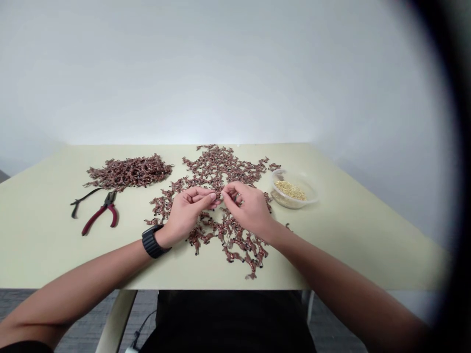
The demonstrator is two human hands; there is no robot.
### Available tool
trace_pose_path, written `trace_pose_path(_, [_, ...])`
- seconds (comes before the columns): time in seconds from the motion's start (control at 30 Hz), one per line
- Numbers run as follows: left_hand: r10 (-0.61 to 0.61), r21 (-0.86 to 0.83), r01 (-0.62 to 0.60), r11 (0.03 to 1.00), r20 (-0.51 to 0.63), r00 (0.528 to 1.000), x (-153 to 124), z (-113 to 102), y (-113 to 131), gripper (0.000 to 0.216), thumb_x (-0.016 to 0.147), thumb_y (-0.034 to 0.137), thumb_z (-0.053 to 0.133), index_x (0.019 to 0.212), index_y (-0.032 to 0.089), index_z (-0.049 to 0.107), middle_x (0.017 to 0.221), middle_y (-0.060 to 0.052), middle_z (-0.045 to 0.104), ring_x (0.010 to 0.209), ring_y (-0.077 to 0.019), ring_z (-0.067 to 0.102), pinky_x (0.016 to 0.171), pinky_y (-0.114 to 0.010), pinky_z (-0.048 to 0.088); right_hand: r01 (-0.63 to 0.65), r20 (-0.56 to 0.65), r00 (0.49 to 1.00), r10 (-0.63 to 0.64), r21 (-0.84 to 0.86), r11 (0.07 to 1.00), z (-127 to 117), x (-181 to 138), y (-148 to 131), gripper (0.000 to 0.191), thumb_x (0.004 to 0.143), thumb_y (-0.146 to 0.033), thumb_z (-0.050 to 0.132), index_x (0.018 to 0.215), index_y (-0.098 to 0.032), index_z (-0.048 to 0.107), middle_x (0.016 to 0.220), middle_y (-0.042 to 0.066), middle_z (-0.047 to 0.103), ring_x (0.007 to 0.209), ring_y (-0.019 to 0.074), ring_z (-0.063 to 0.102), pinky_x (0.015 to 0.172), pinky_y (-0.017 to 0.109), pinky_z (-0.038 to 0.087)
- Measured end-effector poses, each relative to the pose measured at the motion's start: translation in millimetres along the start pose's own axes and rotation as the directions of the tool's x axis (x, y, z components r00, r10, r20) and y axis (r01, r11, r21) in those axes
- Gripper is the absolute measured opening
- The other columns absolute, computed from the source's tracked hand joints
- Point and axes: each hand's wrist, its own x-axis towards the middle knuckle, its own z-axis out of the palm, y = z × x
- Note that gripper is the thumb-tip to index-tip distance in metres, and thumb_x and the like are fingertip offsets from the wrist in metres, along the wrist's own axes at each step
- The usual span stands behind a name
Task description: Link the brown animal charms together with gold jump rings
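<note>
My left hand [189,210], with a black watch on the wrist, and my right hand [247,206] meet fingertip to fingertip above the middle of the pale table [44,245]. Both are pinched closed on something tiny that I cannot make out. Under and around them lies a wide scatter of small brown horse-shaped charms [221,171]. A second, tighter heap of the same charms [130,172] sits at the back left.
Red-handled pliers [101,213] lie left of my hands, beside a dark cord or strap [83,200]. A clear plastic bowl [294,189] holding small gold pieces stands to the right of the scatter. A white wall rises behind the table.
</note>
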Motion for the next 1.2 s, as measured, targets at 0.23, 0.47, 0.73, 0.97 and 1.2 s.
trace_pose_path(0.23, [-0.017,-0.01,0.017,1.0,0.007,1.0,-1.8,-0.2,0.2,0.029,0.083,0.035,0.08,0.102,0.014,0.073,0.093,-0.009,0.079,0.082,-0.0182,0.075,0.084,-0.033,0.062,0.013,0.001,1.0,-0.013,-0.015,1.0,0.0,0.5,1.0,0.007,0.097,-0.023,0.057,0.092,-0.021,0.063,0.083,0.002,0.071,0.071,0.0145,0.065,0.068,0.026,0.05])
trace_pose_path(0.47, [0.105,0.077,-0.106,0.991,0.019,0.994,-7.1,3.8,-0.1,0.025,0.084,0.032,0.08,0.099,0.014,0.072,0.091,-0.01,0.079,0.087,-0.0216,0.076,0.086,-0.037,0.062,0.003,-0.017,1.0,-0.005,-0.085,0.996,6.1,-6.3,-0.2,0.01,0.097,-0.026,0.056,0.094,-0.02,0.063,0.082,0.004,0.07,0.071,0.0167,0.065,0.067,0.028,0.05])
trace_pose_path(0.73, [0.141,0.165,-0.136,0.977,-0.021,0.99,-5.7,3.5,-5.0,0.026,0.085,0.034,0.078,0.101,0.014,0.072,0.093,-0.01,0.079,0.088,-0.0226,0.076,0.085,-0.038,0.063,-0.267,-0.013,0.962,0.273,0.179,0.947,9.7,-3.5,-9.0,0.015,0.093,-0.034,0.062,0.089,-0.02,0.066,0.083,0.005,0.072,0.072,0.0174,0.068,0.067,0.029,0.054])
trace_pose_path(0.97, [0.317,0.405,-0.281,0.87,-0.024,0.948,-7.3,2.0,-7.9,0.021,0.086,0.034,0.076,0.1,0.017,0.075,0.102,-0.009,0.078,0.092,-0.0223,0.076,0.084,-0.034,0.063,-0.562,0.245,0.821,0.515,0.503,0.657,12.1,-3.8,-7.4,0.03,0.089,-0.049,0.066,0.092,-0.019,0.066,0.073,0.002,0.067,0.05,0.0117,0.056,0.046,0.025,0.049])
trace_pose_path(1.2, [0.326,0.436,-0.29,0.852,-0.007,0.945,-5.7,-1.4,-7.3,0.022,0.087,0.035,0.076,0.101,0.018,0.076,0.102,-0.009,0.078,0.093,-0.0226,0.076,0.085,-0.035,0.063,-0.593,0.316,0.796,0.517,0.585,0.554,12.8,-1.3,-5.8,0.03,0.087,-0.047,0.07,0.089,-0.017,0.065,0.076,0.002,0.066,0.056,0.0118,0.057,0.046,0.024,0.049])
